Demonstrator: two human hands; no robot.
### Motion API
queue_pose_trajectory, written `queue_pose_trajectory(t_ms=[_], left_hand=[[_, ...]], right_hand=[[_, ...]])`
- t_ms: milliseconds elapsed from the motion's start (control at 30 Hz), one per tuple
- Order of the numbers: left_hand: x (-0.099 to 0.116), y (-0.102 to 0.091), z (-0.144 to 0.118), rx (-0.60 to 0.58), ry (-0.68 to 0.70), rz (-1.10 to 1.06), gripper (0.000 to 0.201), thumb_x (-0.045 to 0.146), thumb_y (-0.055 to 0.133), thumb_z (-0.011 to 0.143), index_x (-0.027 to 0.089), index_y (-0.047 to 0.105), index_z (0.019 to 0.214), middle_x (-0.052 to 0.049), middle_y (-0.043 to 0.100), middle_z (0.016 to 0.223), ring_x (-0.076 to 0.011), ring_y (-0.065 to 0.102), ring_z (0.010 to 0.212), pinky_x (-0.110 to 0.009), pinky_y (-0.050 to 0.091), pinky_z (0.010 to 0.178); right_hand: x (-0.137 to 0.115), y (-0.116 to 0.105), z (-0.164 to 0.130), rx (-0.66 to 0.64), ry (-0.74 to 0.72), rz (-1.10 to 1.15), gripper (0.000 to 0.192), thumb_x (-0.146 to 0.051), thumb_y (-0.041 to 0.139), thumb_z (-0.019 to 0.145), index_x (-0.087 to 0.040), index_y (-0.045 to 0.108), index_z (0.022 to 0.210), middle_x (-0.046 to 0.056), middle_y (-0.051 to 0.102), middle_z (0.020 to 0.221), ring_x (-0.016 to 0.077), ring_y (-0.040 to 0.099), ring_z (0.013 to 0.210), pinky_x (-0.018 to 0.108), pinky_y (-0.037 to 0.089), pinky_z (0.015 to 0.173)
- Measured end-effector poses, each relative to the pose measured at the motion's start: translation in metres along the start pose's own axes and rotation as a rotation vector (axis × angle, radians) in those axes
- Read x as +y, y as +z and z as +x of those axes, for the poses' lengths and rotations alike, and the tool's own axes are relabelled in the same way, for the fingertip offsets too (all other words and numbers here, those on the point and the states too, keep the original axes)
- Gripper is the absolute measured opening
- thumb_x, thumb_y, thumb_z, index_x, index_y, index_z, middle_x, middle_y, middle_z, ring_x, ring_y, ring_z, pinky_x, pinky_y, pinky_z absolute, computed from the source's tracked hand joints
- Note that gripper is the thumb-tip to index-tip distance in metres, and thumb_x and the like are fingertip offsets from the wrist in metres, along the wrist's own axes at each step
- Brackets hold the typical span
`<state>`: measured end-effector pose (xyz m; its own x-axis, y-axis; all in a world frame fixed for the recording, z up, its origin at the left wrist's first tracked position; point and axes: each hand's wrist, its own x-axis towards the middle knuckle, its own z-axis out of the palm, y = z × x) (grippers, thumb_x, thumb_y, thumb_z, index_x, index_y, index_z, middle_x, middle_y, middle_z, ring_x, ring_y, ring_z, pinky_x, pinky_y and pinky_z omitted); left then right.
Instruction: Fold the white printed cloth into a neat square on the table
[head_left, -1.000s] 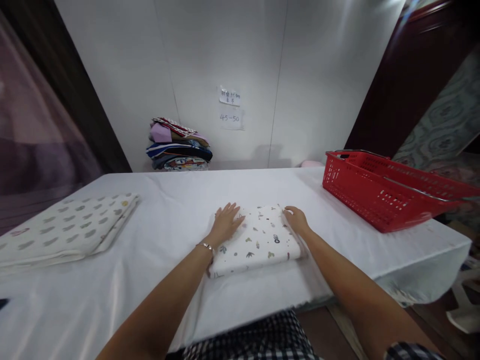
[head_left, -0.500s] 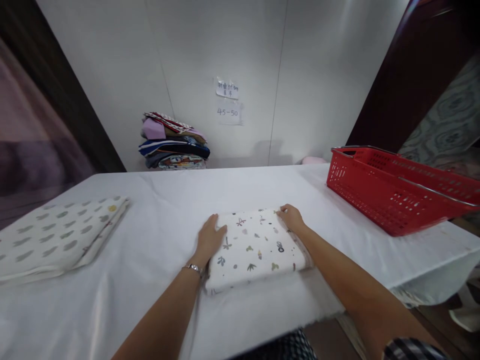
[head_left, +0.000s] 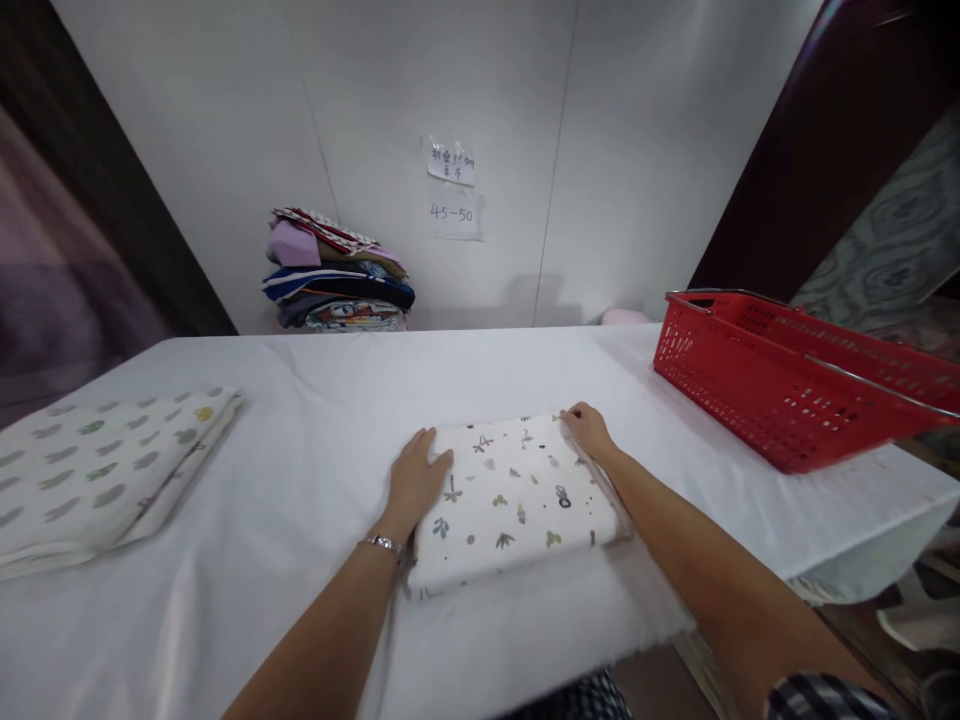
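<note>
The person is leaning both hands on a folded white cloth [head_left: 514, 495] printed with small leaves and stars, which is lying near the front edge of the table [head_left: 465, 380], roughly in the middle. The left hand [head_left: 417, 478] is resting flat against the cloth's left edge with its fingers [head_left: 431, 450] extended and its grip loose, closing on nothing; a thin bracelet [head_left: 382, 543] is sitting on that wrist. The right hand [head_left: 589, 430] is pressing on the far right corner of the cloth, fingers curled over the edge (whether they are pinching the fabric cannot be told). A second folded cloth [head_left: 105, 465], pale with grey-green spots, is lying well apart at the left side of the table. A red plastic basket [head_left: 787, 380] is standing at the right end. Behind the table, 1 stack of folded clothes [head_left: 334, 275] is sitting against the white wall, beside 2 paper notes [head_left: 452, 190].
</note>
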<state>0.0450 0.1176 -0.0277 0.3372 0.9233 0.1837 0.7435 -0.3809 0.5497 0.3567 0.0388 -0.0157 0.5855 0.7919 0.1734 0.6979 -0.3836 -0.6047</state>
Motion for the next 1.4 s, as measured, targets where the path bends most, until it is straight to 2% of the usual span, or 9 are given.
queue_pose_trajectory(t_ms=[133,233,333,467,733,900,1133,1300,1400], left_hand=[[0.002,-0.002,-0.002,-0.012,-0.001,-0.011,0.054,0.041,0.043,0.084,0.013,0.044,0.131,-0.011,0.039,0.141,-0.0242,0.033,0.131,-0.038,0.025,0.109],[0.003,-0.002,-0.002,-0.009,-0.021,-0.04,0.052,0.042,0.042,0.085,0.015,0.045,0.13,-0.01,0.038,0.141,-0.0229,0.033,0.131,-0.037,0.025,0.11],[0.003,-0.001,-0.003,0.008,-0.056,-0.088,0.053,0.041,0.04,0.086,0.014,0.042,0.132,-0.01,0.038,0.141,-0.0223,0.033,0.131,-0.037,0.025,0.109],[0.002,0.002,-0.002,0.049,-0.078,-0.111,0.052,0.036,0.04,0.087,0.014,0.039,0.133,-0.011,0.044,0.137,-0.0223,0.04,0.126,-0.037,0.03,0.106],[0.008,-0.002,-0.006,0.053,-0.075,-0.077,0.049,0.03,0.038,0.087,0.01,0.04,0.131,-0.013,0.049,0.132,-0.0235,0.045,0.121,-0.037,0.033,0.103],[0.002,-0.019,-0.012,0.082,-0.165,-0.147,0.055,0.041,0.04,0.087,0.014,0.036,0.134,-0.013,0.049,0.132,-0.0249,0.05,0.116,-0.037,0.039,0.094],[0.001,-0.026,-0.012,-0.047,-0.28,-0.201,0.064,0.047,0.048,0.082,0.014,0.033,0.135,-0.01,0.065,0.104,-0.0245,0.058,0.1,-0.032,0.041,0.082],[0.0,-0.023,-0.009,-0.041,-0.321,-0.214,0.063,0.041,0.056,0.077,0.014,0.039,0.131,-0.015,0.059,0.116,-0.0272,0.054,0.108,-0.033,0.04,0.085],[0.002,-0.024,-0.011,-0.036,-0.359,-0.299,0.063,0.037,0.062,0.073,0.015,0.041,0.128,-0.016,0.058,0.118,-0.026,0.058,0.1,-0.031,0.043,0.078]], right_hand=[[-0.002,-0.004,0.001,-0.038,-0.002,-0.065,0.027,-0.039,0.043,0.081,-0.018,0.06,0.079,0.005,0.065,0.078,0.0184,0.059,0.075,0.028,0.042,0.067],[-0.011,-0.009,-0.008,-0.052,-0.042,-0.122,0.032,-0.039,0.043,0.083,-0.016,0.06,0.099,0.011,0.065,0.102,0.0232,0.058,0.095,0.034,0.043,0.08],[-0.027,-0.008,-0.029,-0.054,-0.267,-0.222,0.046,-0.037,0.041,0.086,-0.014,0.047,0.125,0.014,0.043,0.137,0.0263,0.036,0.127,0.041,0.03,0.101],[-0.038,0.004,-0.052,-0.195,-0.514,-0.371,0.059,-0.048,0.034,0.088,-0.015,0.034,0.137,0.011,0.026,0.147,0.0255,0.016,0.137,0.045,0.015,0.109],[-0.033,0.014,-0.043,-0.332,-0.451,-0.416,0.063,-0.055,0.03,0.088,-0.016,0.035,0.137,0.011,0.026,0.147,0.0268,0.018,0.136,0.048,0.016,0.108],[-0.018,-0.007,-0.052,-0.178,-0.332,-0.311,0.06,-0.049,0.037,0.086,-0.014,0.039,0.134,0.013,0.029,0.146,0.0277,0.023,0.135,0.044,0.023,0.108],[0.022,-0.039,-0.098,-0.235,0.091,-0.066,0.07,-0.058,0.042,0.079,-0.019,0.037,0.137,0.011,0.053,0.129,0.0276,0.056,0.108,0.039,0.045,0.089],[0.02,-0.035,-0.128,-0.211,-0.028,-0.099,0.071,-0.055,0.042,0.08,-0.019,0.031,0.14,0.009,0.046,0.136,0.0262,0.052,0.113,0.038,0.042,0.094],[0.022,-0.03,-0.111,-0.179,-0.106,-0.098,0.066,-0.047,0.043,0.081,-0.017,0.033,0.139,0.009,0.046,0.135,0.0258,0.047,0.119,0.038,0.039,0.097]])
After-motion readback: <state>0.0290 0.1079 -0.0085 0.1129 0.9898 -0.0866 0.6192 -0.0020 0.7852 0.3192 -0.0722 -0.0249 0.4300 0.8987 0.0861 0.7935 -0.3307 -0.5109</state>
